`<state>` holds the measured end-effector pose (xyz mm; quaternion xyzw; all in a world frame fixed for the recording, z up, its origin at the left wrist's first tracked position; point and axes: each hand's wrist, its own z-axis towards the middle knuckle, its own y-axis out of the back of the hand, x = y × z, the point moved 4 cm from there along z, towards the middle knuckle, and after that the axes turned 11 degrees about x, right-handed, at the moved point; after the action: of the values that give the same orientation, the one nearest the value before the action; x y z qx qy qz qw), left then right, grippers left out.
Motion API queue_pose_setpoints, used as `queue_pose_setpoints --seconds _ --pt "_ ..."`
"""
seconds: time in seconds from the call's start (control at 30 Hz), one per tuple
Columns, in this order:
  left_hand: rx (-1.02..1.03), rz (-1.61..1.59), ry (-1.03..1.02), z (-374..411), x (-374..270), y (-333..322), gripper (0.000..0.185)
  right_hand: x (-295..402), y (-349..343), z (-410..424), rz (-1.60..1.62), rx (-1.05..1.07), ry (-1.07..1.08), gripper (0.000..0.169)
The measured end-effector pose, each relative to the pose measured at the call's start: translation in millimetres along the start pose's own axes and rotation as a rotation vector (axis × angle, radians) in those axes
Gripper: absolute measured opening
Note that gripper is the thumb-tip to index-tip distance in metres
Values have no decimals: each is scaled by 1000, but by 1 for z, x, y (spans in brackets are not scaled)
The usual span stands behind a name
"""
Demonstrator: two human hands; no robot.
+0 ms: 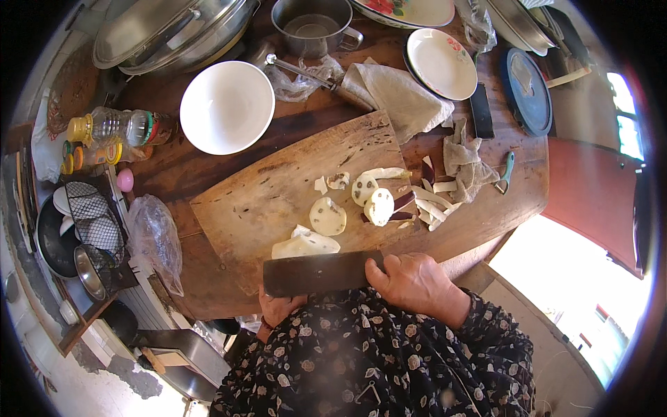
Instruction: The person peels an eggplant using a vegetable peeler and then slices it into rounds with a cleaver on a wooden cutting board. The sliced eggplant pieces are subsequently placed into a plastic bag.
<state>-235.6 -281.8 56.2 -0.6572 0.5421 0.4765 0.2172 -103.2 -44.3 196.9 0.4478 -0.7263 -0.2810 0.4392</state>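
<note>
My right hand point(417, 286) grips a broad, dark-bladed cleaver point(318, 275), its blade spanning the near edge of a worn wooden cutting board point(281, 190). Behind the blade, beside my body, is my left hand point(281, 313); its fingers are mostly hidden. Just beyond the blade lies a pale piece of peeled eggplant point(307, 245). One round eggplant slice point(328, 216) rests past it, with two overlapping slices point(379, 206) farther right. Small offcuts point(338, 180) sit near the board's middle. Dark purple and pale peelings point(432, 206) are scattered at the right edge.
A white bowl point(227, 108) stands behind the board. Rightward are a rumpled cloth point(464, 164), a peeler point(506, 173), a phone point(482, 111) and a floral plate point(442, 63). Bottles point(120, 126) and a plastic bag point(155, 237) lie left. A metal pot point(312, 28) stands at the back.
</note>
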Motion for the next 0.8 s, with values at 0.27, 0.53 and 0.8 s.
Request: queue_pose_setpoints --seconds 0.27,0.53,0.8 --pt "21 -127 30 6 -28 7 37 10 12 22 18 113 -11 13" --pt "-216 980 -600 16 -94 2 38 16 -11 85 118 -25 20 10" --pt "68 756 -627 10 -97 9 40 -31 3 82 499 98 -252 19"
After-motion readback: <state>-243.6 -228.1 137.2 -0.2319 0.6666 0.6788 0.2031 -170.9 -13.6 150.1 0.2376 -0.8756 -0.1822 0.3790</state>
